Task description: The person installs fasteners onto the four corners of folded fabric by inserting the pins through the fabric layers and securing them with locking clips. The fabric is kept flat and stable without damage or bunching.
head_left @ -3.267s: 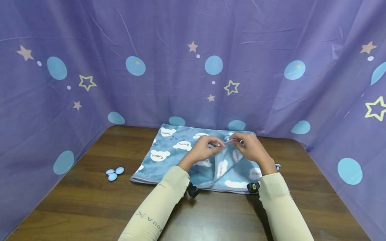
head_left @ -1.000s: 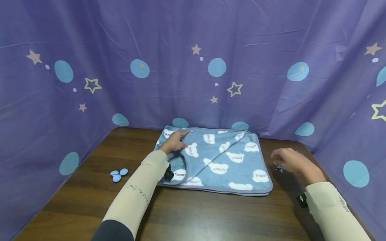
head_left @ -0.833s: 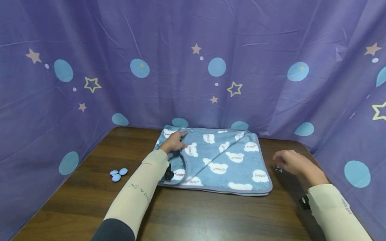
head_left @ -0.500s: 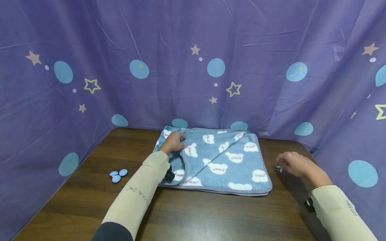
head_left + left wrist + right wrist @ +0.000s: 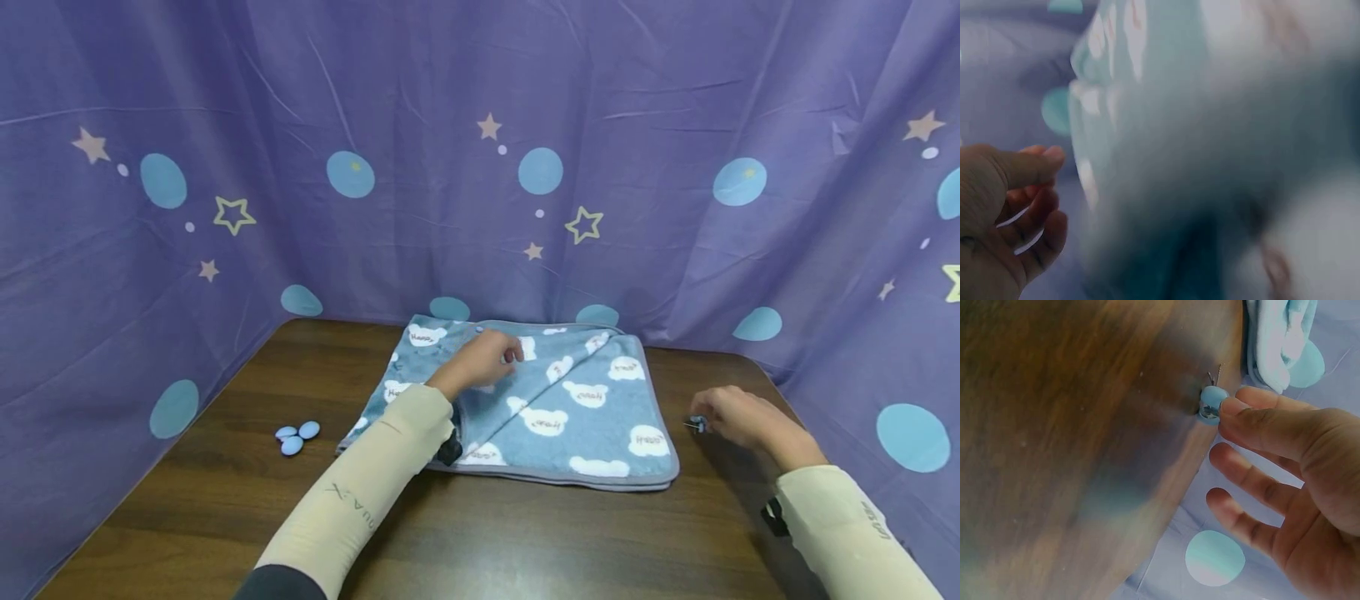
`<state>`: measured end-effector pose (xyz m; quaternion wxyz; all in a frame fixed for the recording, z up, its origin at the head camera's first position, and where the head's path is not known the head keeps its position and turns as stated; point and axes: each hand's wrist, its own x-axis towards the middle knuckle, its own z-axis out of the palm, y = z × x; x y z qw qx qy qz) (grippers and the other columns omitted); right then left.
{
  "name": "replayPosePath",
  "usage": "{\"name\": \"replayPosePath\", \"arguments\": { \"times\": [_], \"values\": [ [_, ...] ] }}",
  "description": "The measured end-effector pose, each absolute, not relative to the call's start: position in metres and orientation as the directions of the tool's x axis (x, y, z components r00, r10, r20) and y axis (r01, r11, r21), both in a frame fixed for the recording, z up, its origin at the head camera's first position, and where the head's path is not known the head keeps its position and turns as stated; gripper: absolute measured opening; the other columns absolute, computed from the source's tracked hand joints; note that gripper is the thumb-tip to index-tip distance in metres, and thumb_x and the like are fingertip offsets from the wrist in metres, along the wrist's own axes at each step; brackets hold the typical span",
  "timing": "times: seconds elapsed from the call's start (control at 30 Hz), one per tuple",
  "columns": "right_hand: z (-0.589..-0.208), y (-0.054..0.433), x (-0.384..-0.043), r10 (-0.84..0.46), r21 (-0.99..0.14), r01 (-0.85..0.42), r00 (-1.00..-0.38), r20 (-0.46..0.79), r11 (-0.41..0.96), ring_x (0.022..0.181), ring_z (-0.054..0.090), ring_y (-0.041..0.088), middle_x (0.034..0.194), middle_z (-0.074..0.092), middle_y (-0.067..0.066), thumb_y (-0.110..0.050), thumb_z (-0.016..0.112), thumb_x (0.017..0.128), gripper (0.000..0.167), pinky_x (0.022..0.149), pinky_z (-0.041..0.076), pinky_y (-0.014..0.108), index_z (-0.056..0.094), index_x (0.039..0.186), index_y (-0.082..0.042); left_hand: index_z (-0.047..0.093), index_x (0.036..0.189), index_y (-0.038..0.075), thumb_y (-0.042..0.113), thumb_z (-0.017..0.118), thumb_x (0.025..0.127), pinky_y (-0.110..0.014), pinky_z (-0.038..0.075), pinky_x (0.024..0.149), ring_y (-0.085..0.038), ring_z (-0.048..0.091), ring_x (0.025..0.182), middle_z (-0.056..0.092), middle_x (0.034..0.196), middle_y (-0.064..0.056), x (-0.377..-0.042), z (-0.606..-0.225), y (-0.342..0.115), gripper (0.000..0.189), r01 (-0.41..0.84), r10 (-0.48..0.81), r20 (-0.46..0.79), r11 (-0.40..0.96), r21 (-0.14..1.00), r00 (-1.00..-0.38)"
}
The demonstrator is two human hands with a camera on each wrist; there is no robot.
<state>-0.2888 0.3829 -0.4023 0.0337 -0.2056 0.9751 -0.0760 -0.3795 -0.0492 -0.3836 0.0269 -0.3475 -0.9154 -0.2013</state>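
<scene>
A light-blue blanket (image 5: pixel 562 417) printed with white bear heads lies folded on the table, a small blue button-like cap (image 5: pixel 478 329) at its far edge. My left hand (image 5: pixel 483 360) is over the blanket's middle, fingers loosely bent and holding nothing; the left wrist view shows the bare fingertips (image 5: pixel 1054 156). At the right, my right hand (image 5: pixel 738 417) is low over the table. Its thumb and index fingertips are right at a small group of blue-capped pins (image 5: pixel 1213 400) with thin metal prongs. The other fingers are spread, loosely bent.
Several pale-blue oval caps (image 5: pixel 291 446) lie together on the brown wooden table (image 5: pixel 525 533) left of the blanket. A purple curtain (image 5: pixel 420 108) with stars and circles surrounds the table's back and sides.
Both hands have separated from their spot over the blanket. The left went to its far-left edge, then let go and moved right over the middle. The right moved out to the pins.
</scene>
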Motion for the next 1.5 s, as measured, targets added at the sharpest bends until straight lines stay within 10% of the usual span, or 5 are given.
{"name": "replayPosePath", "arguments": {
  "times": [0.53,1.5],
  "values": [
    [-0.410,0.383,-0.296,-0.431,-0.199,-0.417,-0.902,-0.027,0.887,0.073,0.056,0.010,0.080,0.063,-0.007,0.002,0.076,0.082,0.019,0.063,0.049,0.035,0.074,0.096,-0.011,0.074,0.118,0.012,0.024,0.078,0.093,-0.018,0.048,0.081,-0.002,0.061,0.079,0.070,0.108,-0.002,-0.319,-0.384,0.022,0.027,0.868,0.900,-0.026,0.428,0.250,-0.436],
    [-0.418,0.365,-0.302,-0.502,-0.117,-0.500,-0.865,0.013,0.858,0.067,0.046,0.005,0.074,0.056,-0.015,-0.011,0.081,0.086,0.020,0.058,0.040,0.030,0.068,0.078,-0.023,0.073,0.119,0.017,0.033,0.087,0.084,-0.014,0.048,0.082,-0.004,0.061,0.096,0.068,0.106,0.005,-0.297,-0.404,0.056,0.041,0.850,0.911,-0.091,0.409,0.332,-0.403]
  ]
}}
